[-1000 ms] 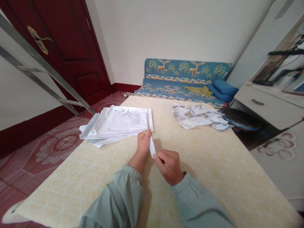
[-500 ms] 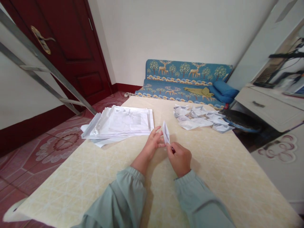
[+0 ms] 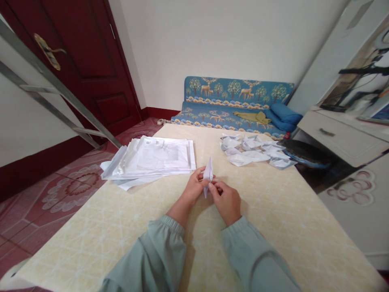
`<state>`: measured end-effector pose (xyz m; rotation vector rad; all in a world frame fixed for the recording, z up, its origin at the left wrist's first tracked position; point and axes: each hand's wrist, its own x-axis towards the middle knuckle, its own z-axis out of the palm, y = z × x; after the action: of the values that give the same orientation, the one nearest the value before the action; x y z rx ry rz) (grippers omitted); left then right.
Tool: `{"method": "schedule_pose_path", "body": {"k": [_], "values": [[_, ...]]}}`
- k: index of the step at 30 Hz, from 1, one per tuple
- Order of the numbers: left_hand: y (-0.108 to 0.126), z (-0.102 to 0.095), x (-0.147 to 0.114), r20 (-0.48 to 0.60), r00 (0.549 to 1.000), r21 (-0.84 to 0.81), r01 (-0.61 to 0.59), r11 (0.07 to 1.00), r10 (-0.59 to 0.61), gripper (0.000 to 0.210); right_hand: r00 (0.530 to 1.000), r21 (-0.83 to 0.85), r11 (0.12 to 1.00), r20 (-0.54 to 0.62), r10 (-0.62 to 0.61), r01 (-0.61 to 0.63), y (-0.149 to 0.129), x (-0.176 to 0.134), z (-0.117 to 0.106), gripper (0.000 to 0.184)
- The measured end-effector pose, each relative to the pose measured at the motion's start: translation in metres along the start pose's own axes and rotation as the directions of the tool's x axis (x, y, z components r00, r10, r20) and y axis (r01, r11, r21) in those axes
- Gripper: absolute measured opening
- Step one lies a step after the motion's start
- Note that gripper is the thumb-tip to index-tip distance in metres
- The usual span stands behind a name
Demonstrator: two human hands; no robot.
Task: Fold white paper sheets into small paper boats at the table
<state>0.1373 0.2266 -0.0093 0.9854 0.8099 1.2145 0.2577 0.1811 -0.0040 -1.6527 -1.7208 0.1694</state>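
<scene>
A small piece of white paper (image 3: 208, 172), folded to a narrow pointed shape, stands upright over the middle of the table. My left hand (image 3: 195, 187) grips it from the left, with fingers behind it and the thumb on its near side. From the right, my right hand (image 3: 226, 199) pinches the paper's lower part between thumb and forefinger; its other fingers are curled in. A dark red spot shows near the right fingers, too small to name.
A stack of white paper sheets (image 3: 161, 156) lies at the table's left. Several folded white paper pieces (image 3: 252, 150) are heaped at the far right. The table (image 3: 273, 235) has a pale yellow patterned cover. Beyond it stands a blue sofa (image 3: 219, 109); a metal ladder (image 3: 60, 89) leans at left.
My left hand has closed on the folded paper, where before its fingers were spread beside it. The paper has turned and sits lower between both hands. The view has shifted slightly.
</scene>
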Motion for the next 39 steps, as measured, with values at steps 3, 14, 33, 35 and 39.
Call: {"method": "schedule_pose_path", "body": {"k": [3, 14, 33, 35, 39], "values": [[-0.003, -0.001, 0.001, 0.003, 1.0, 0.046, -0.027, 0.999, 0.027, 0.054, 1.0, -0.023, 1.0, -0.012, -0.007, 0.006, 0.003, 0.002, 0.002, 0.028], [0.0, -0.006, 0.003, -0.104, 0.992, -0.043, 0.062, 0.997, -0.067, 0.047, 0.972, 0.052, 0.99, -0.192, 0.135, -0.128, 0.016, 0.007, 0.0, 0.021], [-0.011, -0.017, 0.01, -0.231, 0.957, 0.368, -0.082, 0.926, 0.177, 0.026, 0.985, 0.115, 0.988, -0.129, 0.116, -0.101, 0.011, 0.005, 0.0, 0.019], [-0.01, -0.019, 0.009, -0.194, 0.959, 0.449, -0.098, 0.888, 0.204, 0.023, 0.971, 0.193, 0.973, -0.176, 0.16, -0.126, 0.016, 0.007, 0.0, 0.019], [-0.006, -0.019, 0.006, -0.081, 0.96, 0.608, -0.165, 0.776, 0.267, 0.024, 0.961, 0.28, 0.953, -0.21, 0.182, -0.119, 0.023, 0.01, 0.001, 0.023]]}}
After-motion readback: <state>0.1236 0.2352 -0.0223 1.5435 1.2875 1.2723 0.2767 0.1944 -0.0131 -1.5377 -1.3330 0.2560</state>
